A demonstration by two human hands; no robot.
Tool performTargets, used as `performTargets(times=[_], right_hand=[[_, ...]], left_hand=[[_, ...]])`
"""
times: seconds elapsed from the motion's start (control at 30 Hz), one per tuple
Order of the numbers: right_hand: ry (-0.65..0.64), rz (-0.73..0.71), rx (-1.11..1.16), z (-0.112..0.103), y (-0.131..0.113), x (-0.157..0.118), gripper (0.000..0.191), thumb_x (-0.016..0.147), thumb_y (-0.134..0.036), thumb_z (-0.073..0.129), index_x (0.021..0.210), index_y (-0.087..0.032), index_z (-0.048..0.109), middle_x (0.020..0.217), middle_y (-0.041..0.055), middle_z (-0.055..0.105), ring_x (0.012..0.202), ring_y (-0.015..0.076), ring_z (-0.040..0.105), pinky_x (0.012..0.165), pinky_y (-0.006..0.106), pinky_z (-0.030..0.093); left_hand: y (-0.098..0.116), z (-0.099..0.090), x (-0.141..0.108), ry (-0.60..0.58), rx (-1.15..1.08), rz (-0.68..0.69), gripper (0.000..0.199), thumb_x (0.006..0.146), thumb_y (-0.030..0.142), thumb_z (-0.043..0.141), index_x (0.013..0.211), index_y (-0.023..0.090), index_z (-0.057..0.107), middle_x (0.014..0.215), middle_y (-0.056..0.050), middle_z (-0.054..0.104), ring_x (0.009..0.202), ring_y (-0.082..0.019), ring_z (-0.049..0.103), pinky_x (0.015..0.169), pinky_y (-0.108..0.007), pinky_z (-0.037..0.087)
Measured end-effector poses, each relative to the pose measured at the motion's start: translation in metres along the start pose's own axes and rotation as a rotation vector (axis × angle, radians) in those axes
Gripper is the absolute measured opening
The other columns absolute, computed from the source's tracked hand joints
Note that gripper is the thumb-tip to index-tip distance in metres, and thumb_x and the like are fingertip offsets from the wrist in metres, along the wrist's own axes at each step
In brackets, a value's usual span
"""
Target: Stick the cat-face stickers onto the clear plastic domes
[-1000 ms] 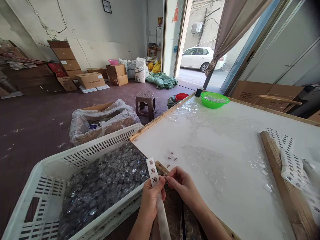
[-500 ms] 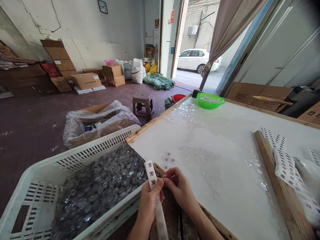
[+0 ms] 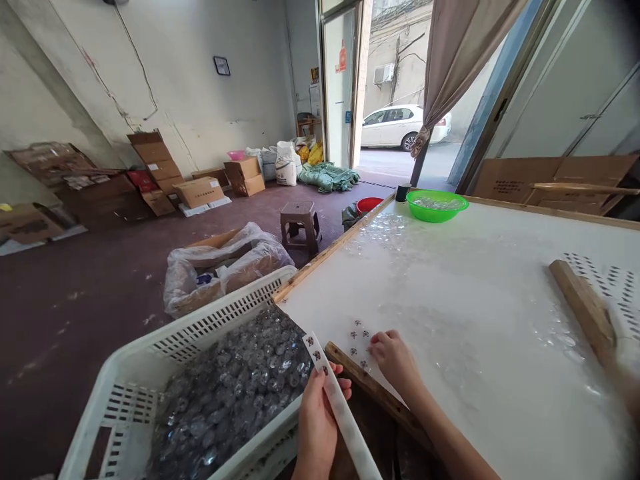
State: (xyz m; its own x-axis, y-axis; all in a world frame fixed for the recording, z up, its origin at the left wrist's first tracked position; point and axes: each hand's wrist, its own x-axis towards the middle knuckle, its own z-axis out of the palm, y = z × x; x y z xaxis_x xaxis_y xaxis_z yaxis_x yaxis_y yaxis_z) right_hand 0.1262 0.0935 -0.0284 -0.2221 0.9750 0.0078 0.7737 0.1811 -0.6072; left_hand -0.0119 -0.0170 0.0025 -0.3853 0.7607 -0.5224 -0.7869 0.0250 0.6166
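My left hand (image 3: 320,413) is closed around a white strip of stickers (image 3: 345,423); small dark printed animal faces show near its upper end. The strip slants down past my wrist. Over the white tabletop, my right hand (image 3: 395,360) has its fingers curled together with the tips close to the surface. What they pinch, if anything, is hidden. Beside those fingertips lie several small printed stickers (image 3: 354,351), seemingly on clear pieces. Left of my hands, a white plastic crate (image 3: 130,363) holds a heap of clear round pieces (image 3: 240,393).
Clear discs (image 3: 450,333) are scattered across the white table (image 3: 500,267). A green bowl (image 3: 437,210) of clear pieces sits at the far edge. At right lie a wooden bar (image 3: 583,303) and sticker sheets (image 3: 607,280). A stool (image 3: 300,223) and a plastic-lined box (image 3: 225,273) stand beyond the crate.
My right hand has moved away from the strip and over to the stickers on the table. My left hand still holds the strip. The view has shifted left.
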Motion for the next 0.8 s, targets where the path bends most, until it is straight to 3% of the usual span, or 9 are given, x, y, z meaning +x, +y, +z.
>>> performTargets(times=[0.1, 0.23, 0.3, 0.43, 0.6, 0.7, 0.8], right_hand=[[0.001, -0.014, 0.173, -0.007, -0.016, -0.014, 0.022, 0.082, -0.030, 0.045, 0.095, -0.019, 0.058, 0.103, 0.0082, 0.054, 0.075, 0.0164, 0.057, 0.069, 0.029, 0.040], [-0.292, -0.118, 0.575, -0.016, -0.042, -0.048, 0.029, 0.076, -0.031, 0.054, 0.102, -0.018, 0.049, 0.089, 0.0035, 0.057, 0.071, 0.0139, 0.055, 0.063, 0.025, 0.041], [-0.360, -0.135, 0.644, -0.018, -0.052, -0.061, 0.023, 0.076, -0.025, 0.053, 0.098, -0.018, 0.048, 0.077, 0.0001, 0.056, 0.065, 0.0123, 0.052, 0.058, 0.022, 0.038], [-0.318, -0.140, 0.611, -0.026, -0.055, -0.069, 0.004, 0.078, -0.020, 0.048, 0.081, -0.017, 0.049, 0.069, -0.0019, 0.052, 0.062, 0.0108, 0.045, 0.056, 0.022, 0.032], [-0.355, -0.176, 0.565, -0.042, -0.042, -0.071, 0.008, 0.081, -0.021, 0.048, 0.088, -0.018, 0.049, 0.070, -0.0025, 0.053, 0.063, 0.0109, 0.044, 0.057, 0.022, 0.032], [-0.359, -0.176, 0.646, -0.042, -0.042, -0.070, 0.016, 0.083, -0.025, 0.048, 0.097, -0.019, 0.049, 0.078, -0.0011, 0.056, 0.065, 0.0113, 0.048, 0.058, 0.022, 0.035], [-0.265, -0.160, 0.683, -0.037, -0.046, -0.067, 0.014, 0.084, -0.027, 0.047, 0.095, -0.019, 0.051, 0.080, -0.0001, 0.059, 0.064, 0.0112, 0.050, 0.057, 0.021, 0.036]], left_hand=[[0.001, 0.002, 0.002, 0.009, -0.052, 0.067, 0.018, 0.067, 0.026, 0.067, 0.078, 0.012, 0.065, 0.082, -0.007, 0.064, 0.080, -0.019, 0.062, 0.078, -0.032, 0.050], [-0.001, 0.009, 0.002, -0.039, -0.042, 0.143, 0.023, 0.064, 0.032, 0.072, 0.078, 0.014, 0.067, 0.082, -0.006, 0.065, 0.083, -0.018, 0.061, 0.081, -0.029, 0.048], [-0.002, 0.012, -0.001, -0.093, 0.010, 0.130, 0.025, 0.064, 0.035, 0.071, 0.080, 0.015, 0.067, 0.084, -0.006, 0.065, 0.086, -0.018, 0.060, 0.079, -0.027, 0.048], [0.004, 0.013, -0.005, -0.106, 0.136, 0.178, 0.024, 0.066, 0.029, 0.070, 0.086, 0.017, 0.067, 0.092, -0.005, 0.065, 0.086, -0.017, 0.060, 0.071, -0.023, 0.048], [0.011, 0.015, -0.011, -0.135, 0.324, 0.186, 0.020, 0.067, 0.031, 0.070, 0.079, 0.017, 0.067, 0.078, -0.003, 0.065, 0.067, -0.015, 0.058, 0.060, -0.024, 0.048], [0.008, 0.019, -0.017, -0.209, 0.433, 0.154, 0.022, 0.072, 0.035, 0.066, 0.086, 0.019, 0.068, 0.085, -0.005, 0.066, 0.075, -0.019, 0.060, 0.064, -0.027, 0.049], [0.006, 0.021, -0.019, -0.253, 0.485, 0.160, 0.028, 0.075, 0.036, 0.063, 0.097, 0.019, 0.067, 0.095, -0.007, 0.066, 0.083, -0.022, 0.061, 0.069, -0.028, 0.049]])
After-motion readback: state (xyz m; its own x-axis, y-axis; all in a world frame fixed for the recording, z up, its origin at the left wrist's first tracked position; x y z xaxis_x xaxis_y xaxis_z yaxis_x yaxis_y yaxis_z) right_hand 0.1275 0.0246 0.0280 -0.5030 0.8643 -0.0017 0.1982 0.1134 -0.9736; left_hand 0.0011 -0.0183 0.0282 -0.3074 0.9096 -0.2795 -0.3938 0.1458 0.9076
